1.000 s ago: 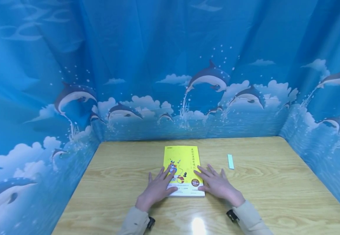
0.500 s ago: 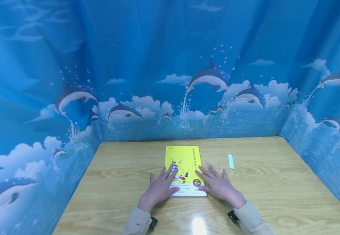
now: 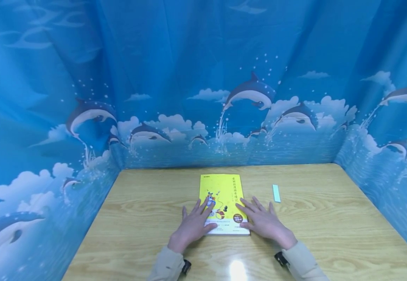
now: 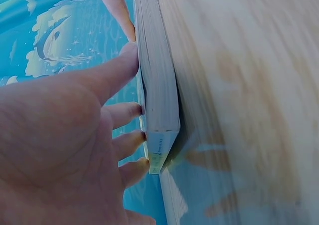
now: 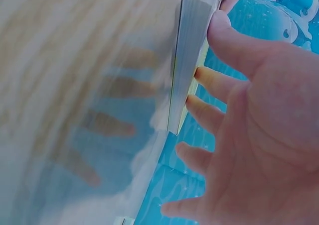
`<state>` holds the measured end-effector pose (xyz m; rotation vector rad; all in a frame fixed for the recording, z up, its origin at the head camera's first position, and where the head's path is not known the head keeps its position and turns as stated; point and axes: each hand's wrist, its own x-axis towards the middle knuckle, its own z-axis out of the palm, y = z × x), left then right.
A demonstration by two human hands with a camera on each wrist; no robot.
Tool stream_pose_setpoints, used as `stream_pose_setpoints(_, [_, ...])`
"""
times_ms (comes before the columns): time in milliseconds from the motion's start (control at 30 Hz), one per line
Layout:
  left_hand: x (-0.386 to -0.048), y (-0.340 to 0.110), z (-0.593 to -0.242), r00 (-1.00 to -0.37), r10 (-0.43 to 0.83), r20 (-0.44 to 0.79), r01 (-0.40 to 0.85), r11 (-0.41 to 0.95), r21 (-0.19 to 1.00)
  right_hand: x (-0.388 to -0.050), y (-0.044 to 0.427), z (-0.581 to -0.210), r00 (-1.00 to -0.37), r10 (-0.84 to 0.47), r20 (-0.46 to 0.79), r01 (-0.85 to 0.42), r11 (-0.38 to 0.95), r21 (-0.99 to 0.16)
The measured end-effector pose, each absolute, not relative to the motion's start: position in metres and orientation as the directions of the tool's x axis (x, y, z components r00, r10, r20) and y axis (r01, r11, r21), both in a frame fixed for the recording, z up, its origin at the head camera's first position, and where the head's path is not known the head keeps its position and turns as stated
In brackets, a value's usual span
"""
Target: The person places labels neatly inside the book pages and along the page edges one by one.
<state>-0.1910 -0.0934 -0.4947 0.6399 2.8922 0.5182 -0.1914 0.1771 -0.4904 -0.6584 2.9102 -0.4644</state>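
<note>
A yellow book (image 3: 221,191) with a white lower band lies flat on the wooden table. The left hand (image 3: 192,226), fingers spread, rests on its left part. On its right edge rests the right hand (image 3: 264,222), also with spread fingers. In the left wrist view the book's page block (image 4: 158,80) stands out beside the left hand (image 4: 65,135), thumb and fingertips on the cover. The right wrist view has the right hand (image 5: 264,120) with its thumb and some fingertips at the cover of the book (image 5: 192,51).
A small light-green strip (image 3: 276,193) lies on the table (image 3: 329,218) to the right of the book. Blue curtains (image 3: 189,78) printed with dolphins and clouds stand behind the table and along both sides.
The book has slid a little to the right across the table, and the left hand has moved right along with it. The right hand has shifted slightly right too.
</note>
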Motion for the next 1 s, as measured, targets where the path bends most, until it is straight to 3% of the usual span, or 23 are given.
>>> stream_pose_setpoints(1000, [-0.194,-0.073,-0.494,-0.901,0.428,-0.071,0.370,0.842,0.392,-0.194,0.193,-0.482,-0.909,-0.412,-0.063,-0.372,0.870,-0.323])
